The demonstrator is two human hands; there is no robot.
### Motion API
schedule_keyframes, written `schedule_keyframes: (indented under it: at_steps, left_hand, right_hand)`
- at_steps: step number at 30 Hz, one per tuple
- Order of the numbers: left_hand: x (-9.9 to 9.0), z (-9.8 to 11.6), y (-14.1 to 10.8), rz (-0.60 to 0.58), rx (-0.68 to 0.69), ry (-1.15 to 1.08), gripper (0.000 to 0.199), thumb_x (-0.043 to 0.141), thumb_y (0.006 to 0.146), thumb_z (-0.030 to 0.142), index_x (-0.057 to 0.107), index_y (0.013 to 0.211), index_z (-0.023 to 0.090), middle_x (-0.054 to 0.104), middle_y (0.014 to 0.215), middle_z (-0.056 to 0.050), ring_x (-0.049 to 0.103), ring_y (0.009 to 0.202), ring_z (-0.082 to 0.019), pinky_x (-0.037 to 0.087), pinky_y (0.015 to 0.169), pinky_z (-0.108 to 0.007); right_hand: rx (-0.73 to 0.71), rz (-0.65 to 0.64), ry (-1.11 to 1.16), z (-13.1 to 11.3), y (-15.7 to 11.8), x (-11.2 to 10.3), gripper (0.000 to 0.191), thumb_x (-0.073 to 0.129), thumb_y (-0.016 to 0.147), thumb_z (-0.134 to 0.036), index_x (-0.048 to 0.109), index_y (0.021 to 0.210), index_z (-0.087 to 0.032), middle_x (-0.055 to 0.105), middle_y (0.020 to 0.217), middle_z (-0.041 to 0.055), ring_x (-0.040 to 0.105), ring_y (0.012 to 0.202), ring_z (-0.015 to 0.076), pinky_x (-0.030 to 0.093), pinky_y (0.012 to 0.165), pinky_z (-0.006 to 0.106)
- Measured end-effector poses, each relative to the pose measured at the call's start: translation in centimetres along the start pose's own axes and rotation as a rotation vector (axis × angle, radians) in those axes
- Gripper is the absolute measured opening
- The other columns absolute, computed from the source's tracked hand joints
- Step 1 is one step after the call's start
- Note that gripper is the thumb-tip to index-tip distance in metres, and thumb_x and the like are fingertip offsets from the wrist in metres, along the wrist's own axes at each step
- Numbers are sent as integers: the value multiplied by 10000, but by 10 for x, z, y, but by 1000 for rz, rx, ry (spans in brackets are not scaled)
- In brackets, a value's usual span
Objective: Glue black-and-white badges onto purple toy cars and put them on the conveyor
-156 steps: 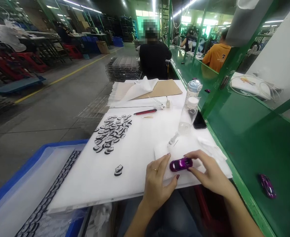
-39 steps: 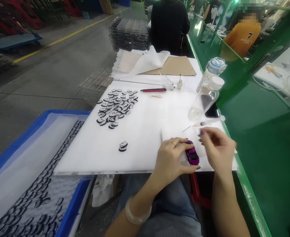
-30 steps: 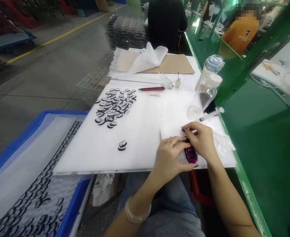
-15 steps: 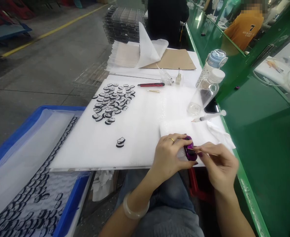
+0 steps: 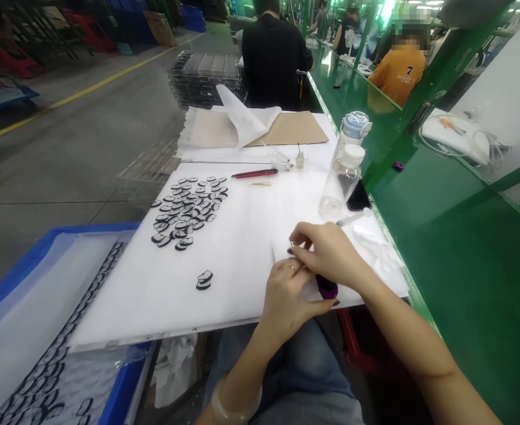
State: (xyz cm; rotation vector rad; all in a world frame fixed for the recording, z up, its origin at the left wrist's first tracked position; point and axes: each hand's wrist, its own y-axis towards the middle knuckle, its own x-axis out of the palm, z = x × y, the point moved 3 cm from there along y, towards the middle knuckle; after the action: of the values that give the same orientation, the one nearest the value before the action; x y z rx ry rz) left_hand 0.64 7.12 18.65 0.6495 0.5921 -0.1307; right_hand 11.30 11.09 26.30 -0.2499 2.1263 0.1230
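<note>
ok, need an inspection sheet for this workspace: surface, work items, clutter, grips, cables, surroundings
Surface: flat white board, items spread on it.
Work items: small purple toy car, mostly hidden; pile of curved black-and-white pieces.
Clutter: slim red-and-black tool; clear white-capped bottle; black rectangular phone.
Grips: left grip around the car; right grip overlaps the left's fingers in view, its hold unclear.
Cables: loose white cable beyond the green metal post at right.
Surroundings: blue plastic tray at left, more pieces inside; person in a black top ahead.
</note>
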Motion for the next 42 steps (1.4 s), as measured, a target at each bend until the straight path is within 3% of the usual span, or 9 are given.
schedule_keyframes:
  at_steps: [5, 9, 12, 17, 21, 24, 27, 33, 42]
  left_hand:
    - [-1, 1, -1, -77, -2, -16, 588, 895, 639, 336, 670, 1172, 233, 704, 1248, -68, 671, 1093, -283, 493, 957, -447]
    - [-1, 1, -2, -117, -5, 49, 552, 795, 774, 312, 599, 1285, 240, 616, 1388, -89, 628, 1187, -282, 478, 1005, -461]
    - [4, 0, -4, -51, -11, 111, 556, 710, 844, 254, 527, 1368, 221, 530, 1467, -134, 619, 1197, -284, 501, 988, -466]
    - [-2, 6, -15, 159, 37, 35, 466, 703, 870, 329, 566, 1296, 201, 602, 1301, -130, 624, 1168, -262, 549, 966, -400]
    - [-44, -8, -34, 302, 119, 133, 214, 645, 906, 215, 656, 1120, 221, 663, 1101, -74, 660, 1036, -210, 560, 892, -335]
    - [-88, -51, -47, 419, -197, 404, 139, 612, 921, 231, 705, 1023, 211, 715, 1004, -75, 679, 937, -248, 552, 851, -402]
    - [-112, -92, -55, 260, -386, 593, 310, 571, 922, 411, 745, 1044, 185, 729, 1110, -129, 664, 966, -348, 546, 809, -498]
    - [-115, -107, -61, 221, -367, 595, 326, 552, 913, 446, 779, 932, 212, 756, 1054, -94, 663, 960, -305, 544, 834, -442]
    - [-117, -90, -49, 327, -363, 385, 170, 629, 885, 324, 760, 848, 222, 736, 880, -36, 692, 855, -213, 548, 814, -341]
  right_hand:
    - [81, 117, 183, 48, -50, -35, 226, 582, 913, -389, 743, 896, -232, 753, 836, 10, 683, 761, 180, 473, 641, 268]
    - [383, 413, -165, 119, -37, -44, 277, 534, 906, -365, 748, 834, -206, 751, 823, 56, 659, 742, 228, 418, 638, 316]
    - [390, 415, -298, 146, -20, -26, 225, 557, 862, -314, 760, 885, -218, 758, 1000, 82, 657, 892, 269, 415, 692, 335]
    - [349, 475, -298, 148, -27, -18, 275, 482, 864, -318, 722, 806, -196, 737, 867, 103, 626, 821, 264, 386, 682, 346]
    - [410, 558, -212, 153, -46, -37, 309, 471, 869, -427, 694, 835, -215, 695, 749, 63, 553, 657, 216, 344, 632, 328]
    - [501, 661, -103, 161, -59, -45, 290, 440, 879, -436, 558, 722, -222, 559, 594, 14, 446, 561, 173, 296, 585, 306]
    - [522, 739, 17, 167, -65, -42, 352, 346, 927, -441, 351, 649, -224, 416, 553, -21, 382, 539, 143, 283, 549, 277]
    - [549, 630, 217, 174, -70, -30, 454, 531, 845, -579, 433, 591, -216, 320, 518, -43, 300, 515, 119, 242, 508, 266]
    - [570, 1124, 479, 189, -88, -42, 324, 613, 797, -499, 466, 651, -250, 386, 623, -1, 348, 547, 160, 277, 498, 337]
